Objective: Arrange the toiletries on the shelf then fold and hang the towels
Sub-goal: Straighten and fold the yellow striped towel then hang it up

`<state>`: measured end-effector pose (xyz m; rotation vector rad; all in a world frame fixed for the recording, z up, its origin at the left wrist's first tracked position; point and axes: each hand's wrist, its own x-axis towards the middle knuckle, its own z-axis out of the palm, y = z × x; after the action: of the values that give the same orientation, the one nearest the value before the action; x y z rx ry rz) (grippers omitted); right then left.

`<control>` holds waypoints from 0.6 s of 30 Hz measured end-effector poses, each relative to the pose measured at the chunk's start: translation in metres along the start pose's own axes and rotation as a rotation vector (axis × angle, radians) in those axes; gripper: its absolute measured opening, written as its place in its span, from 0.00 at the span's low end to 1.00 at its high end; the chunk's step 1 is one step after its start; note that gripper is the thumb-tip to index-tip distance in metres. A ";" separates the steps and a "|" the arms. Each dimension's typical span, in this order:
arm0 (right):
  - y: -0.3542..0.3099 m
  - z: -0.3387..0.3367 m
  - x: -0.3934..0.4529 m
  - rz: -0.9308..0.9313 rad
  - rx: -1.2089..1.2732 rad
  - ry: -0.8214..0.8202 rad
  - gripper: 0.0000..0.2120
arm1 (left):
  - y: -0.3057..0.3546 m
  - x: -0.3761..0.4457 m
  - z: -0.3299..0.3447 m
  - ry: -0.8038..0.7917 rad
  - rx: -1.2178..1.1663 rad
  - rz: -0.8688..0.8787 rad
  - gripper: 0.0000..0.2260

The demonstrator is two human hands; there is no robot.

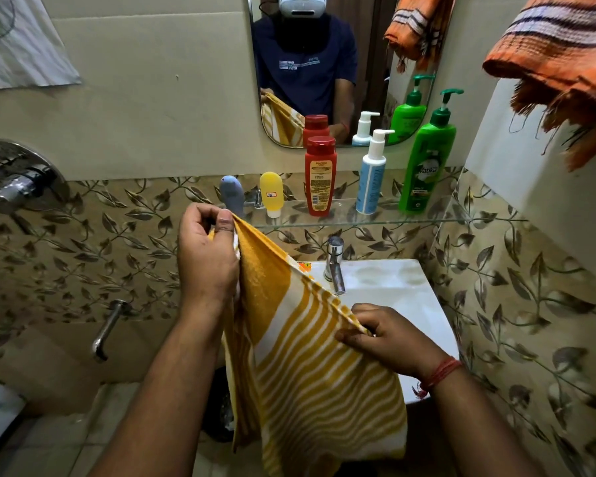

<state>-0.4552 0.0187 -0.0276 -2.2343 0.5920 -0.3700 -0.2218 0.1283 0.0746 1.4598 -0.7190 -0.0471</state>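
A yellow and white striped towel (307, 366) hangs in front of me, stretched along its top edge between both hands. My left hand (207, 256) pinches one upper corner, raised just below the glass shelf (427, 220). My right hand (389, 335) pinches the other corner, lower and nearer, over the sink. On the shelf stand a grey-blue tube (232, 196), a yellow tube (271, 194), a red bottle (320, 175), a white and blue pump bottle (372, 173) and a green pump bottle (427, 156). An orange striped towel (561, 63) hangs at the upper right.
A white sink (393, 290) with a chrome tap (334, 263) sits under the shelf. A mirror (324, 63) is on the wall above. A shower mixer (18, 180) and a wall spout (109, 328) are at the left. Tiled walls close in on the right.
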 end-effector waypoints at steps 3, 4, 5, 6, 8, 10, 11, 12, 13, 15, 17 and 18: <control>-0.001 0.002 0.000 -0.114 -0.311 0.162 0.12 | 0.002 0.001 -0.003 0.012 -0.006 0.026 0.04; -0.001 0.003 0.001 -0.113 -0.404 0.228 0.11 | 0.004 0.001 -0.003 0.011 -0.005 0.039 0.04; 0.000 0.004 0.002 -0.100 -0.458 0.298 0.09 | 0.006 0.000 -0.004 0.006 0.001 0.051 0.04; 0.001 0.005 0.002 -0.083 -0.478 0.369 0.07 | 0.007 -0.001 -0.004 -0.001 0.010 0.061 0.04; 0.001 0.006 0.002 -0.068 -0.439 0.471 0.08 | 0.009 -0.003 -0.005 -0.006 0.023 0.082 0.03; -0.001 0.004 0.001 -0.088 -0.226 0.504 0.09 | 0.009 -0.001 -0.006 0.008 0.030 0.087 0.03; -0.002 0.003 0.001 -0.083 -0.060 0.472 0.09 | 0.009 0.000 -0.007 0.022 0.035 0.083 0.03; -0.002 0.001 0.000 -0.068 0.095 0.408 0.09 | 0.008 0.001 -0.008 0.040 0.038 0.078 0.03; -0.001 -0.001 -0.002 -0.053 0.210 0.339 0.09 | 0.007 0.002 -0.009 0.058 0.040 0.076 0.03; 0.002 -0.005 -0.007 -0.009 0.333 0.228 0.14 | 0.006 0.004 -0.011 0.084 0.044 0.071 0.03; 0.008 -0.009 -0.013 0.034 0.400 0.142 0.25 | 0.007 0.003 -0.012 0.089 0.054 0.063 0.03; 0.010 -0.011 -0.016 0.043 0.435 0.111 0.30 | 0.007 0.003 -0.012 0.091 0.058 0.059 0.03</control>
<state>-0.4762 0.0143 -0.0287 -1.7913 0.5557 -0.5469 -0.2169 0.1389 0.0829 1.4855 -0.6934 0.0861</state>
